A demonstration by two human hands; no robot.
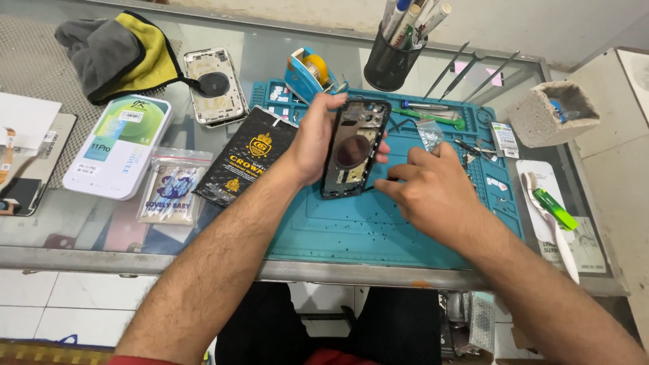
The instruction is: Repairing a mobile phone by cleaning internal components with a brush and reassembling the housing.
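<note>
— Where's the phone frame [354, 149]?
— Above the teal mat [351, 230], tilted, gripped by the left hand [316, 138].
— And the right hand [433, 189]?
— Beside the frame, fingers pinching a thin dark tool [380, 184].

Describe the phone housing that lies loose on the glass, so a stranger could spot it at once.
Start at the teal work mat on the glass table. Just off the mat's upper left corner, beside the grey and yellow cloth, lies the silver phone housing, back shell up with a dark round ring. Unlike the dark phone frame in the left hand, nothing holds it.
</note>
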